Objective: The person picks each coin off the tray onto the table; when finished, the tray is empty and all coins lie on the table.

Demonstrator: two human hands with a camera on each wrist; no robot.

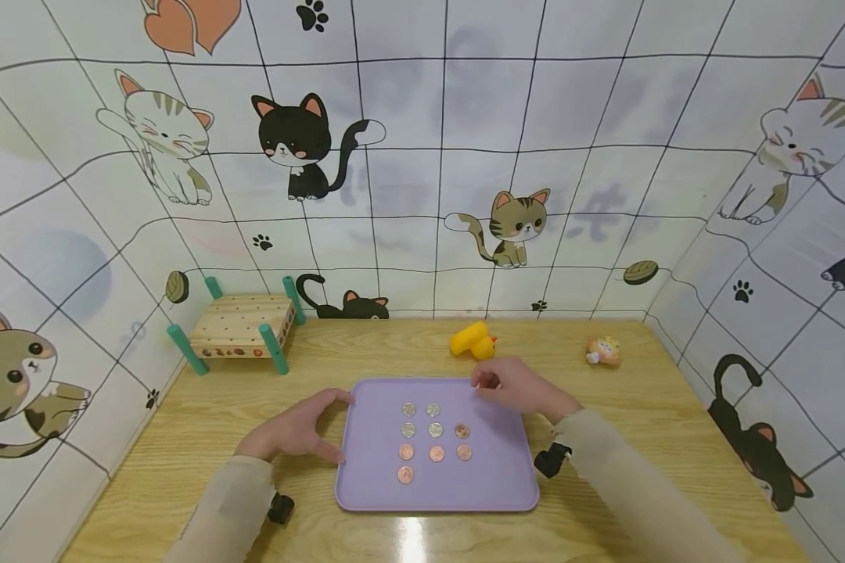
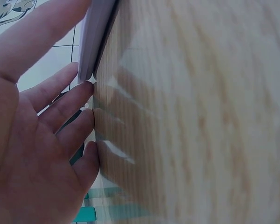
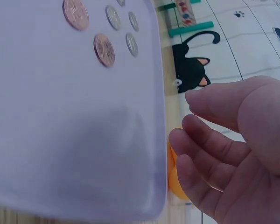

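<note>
Yellow duck [image 1: 470,339], figurine [image 1: 602,352], wooden stand [image 1: 242,317] (teal-legged).

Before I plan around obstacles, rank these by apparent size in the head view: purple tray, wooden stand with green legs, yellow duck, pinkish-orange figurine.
Largest to smallest, as they look there:
1. purple tray
2. wooden stand
3. yellow duck
4. pinkish-orange figurine
The tray is nearest the camera, which enlarges it somewhat.

Shows smooth, satin-matt plastic in the tray [image 1: 500,477], with stamped metal in the coins [image 1: 436,453]. Gleams like varnished wood on the table [image 1: 641,407], mirroring light. Looks like smooth plastic or rubber on the duck [image 1: 468,340], wood on the stand [image 1: 242,313], matt cloth on the sleeves [image 1: 228,508]. Hard to tell paper from cloth on the wall covering [image 1: 408,180].
</note>
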